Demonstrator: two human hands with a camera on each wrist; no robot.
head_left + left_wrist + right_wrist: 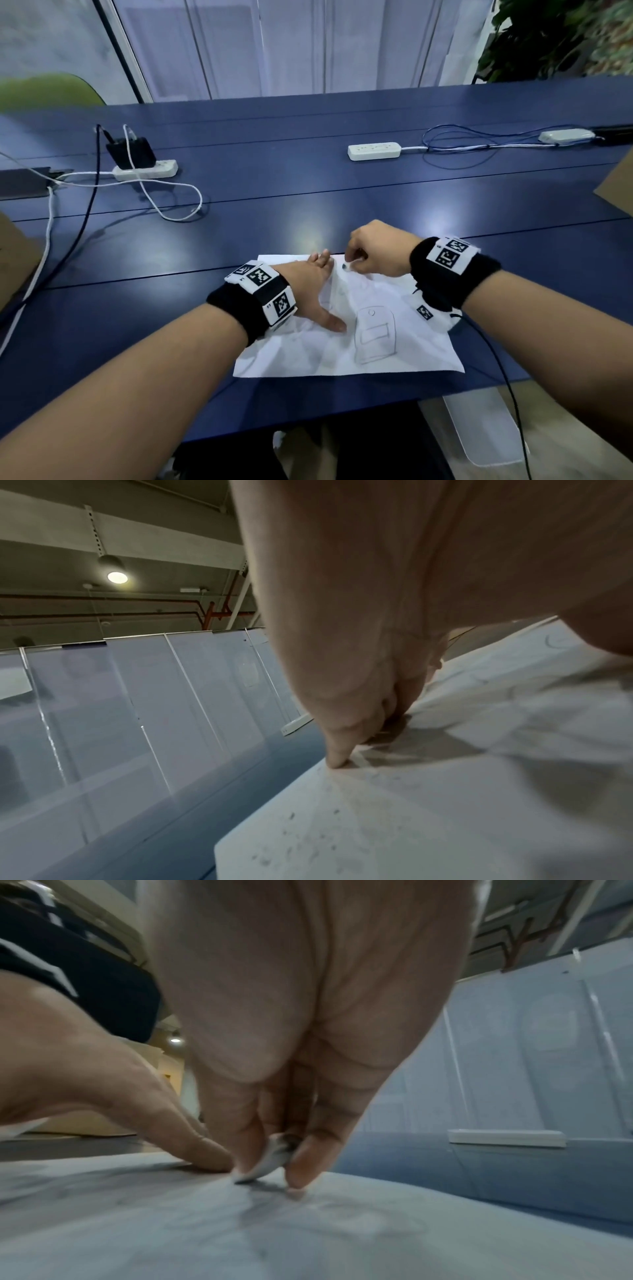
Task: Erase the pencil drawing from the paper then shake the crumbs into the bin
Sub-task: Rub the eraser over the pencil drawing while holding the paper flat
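Note:
A creased white paper (370, 356) lies near the front edge of the blue table (274, 192), with a pencil drawing (375, 334) of a boxy shape on its near half. My left hand (313, 284) lies flat on the paper's left part, fingers straight, pressing it down. My right hand (368, 255) pinches a small white eraser (270, 1161) between thumb and fingers, its tip on the paper's far edge. Grey eraser crumbs (308, 840) dot the paper (445, 818) near my left fingertips (337, 761).
Two white power strips (146, 169) (374, 150) with cables lie farther back. A black cable (500, 370) runs from my right wrist over the table edge. Cardboard shows at the left (13, 253) and right (616, 188) edges. A translucent bin (486, 428) stands on the floor, lower right.

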